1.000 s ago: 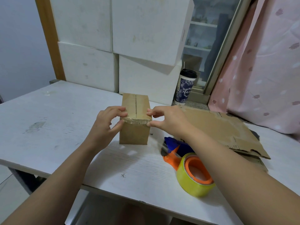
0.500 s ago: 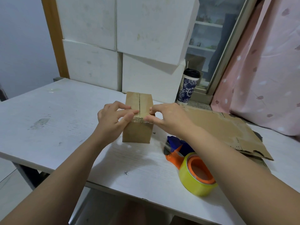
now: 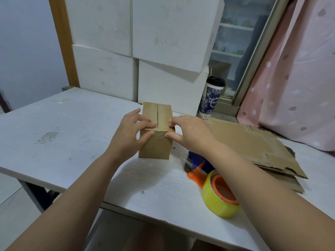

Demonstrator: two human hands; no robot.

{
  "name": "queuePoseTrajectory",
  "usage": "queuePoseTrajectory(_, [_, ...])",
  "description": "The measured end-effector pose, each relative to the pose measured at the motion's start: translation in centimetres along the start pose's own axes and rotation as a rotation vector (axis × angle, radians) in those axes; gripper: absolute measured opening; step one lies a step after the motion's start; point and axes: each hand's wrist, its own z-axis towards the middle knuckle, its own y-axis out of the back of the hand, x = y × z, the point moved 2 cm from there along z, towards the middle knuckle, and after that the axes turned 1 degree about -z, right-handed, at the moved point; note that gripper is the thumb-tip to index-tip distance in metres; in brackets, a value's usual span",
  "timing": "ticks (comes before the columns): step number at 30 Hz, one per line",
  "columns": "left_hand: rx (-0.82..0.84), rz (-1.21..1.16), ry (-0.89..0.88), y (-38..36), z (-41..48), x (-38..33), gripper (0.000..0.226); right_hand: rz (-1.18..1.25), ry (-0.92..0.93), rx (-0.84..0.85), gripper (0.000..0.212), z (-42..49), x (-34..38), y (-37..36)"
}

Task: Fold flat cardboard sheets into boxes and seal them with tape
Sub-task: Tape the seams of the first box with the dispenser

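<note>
Fingers of the left hand have slid in from the box's 9 o'clock side and now lie across its top, thumb on the front face, pinching the near top edge. That looks like the tape strip being rubbed down over the edge, so I'd judge this seal nearly finished. The cardboard box stands upright at mid-desk: plain matte brown board, sharp corners, and a dark centre seam between its top flaps running toward 12 o'clock. The glossy strip catches the light along the edge.

The right hand holds as before, forefinger on top and thumb below, pinching the box's 3 o'clock corner.

At 4 o'clock from the box lies the tape dispenser, orange plastic with a shiny yellow roll. At 3 o'clock wait the flat cardboard sheets, ragged-edged, on the scuffed white desk.
</note>
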Motion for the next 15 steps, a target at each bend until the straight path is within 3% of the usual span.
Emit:
queuePoseTrajectory(4, [-0.033,-0.135,0.151,-1.4,0.1,-0.8,0.018,0.034,-0.010,-0.057,0.037,-0.3,0.1,-0.4])
queuePoseTrajectory(10, [-0.014,-0.034,0.079,-1.5,0.0,-0.9,0.016,-0.016,0.005,-0.039,0.036,-0.3,-0.1,-0.2])
queuePoseTrajectory(15, [0.197,-0.293,0.104,0.3,0.2,0.4,0.027,0.100,-0.015,0.012,0.034,-0.1,-1.2,0.0])
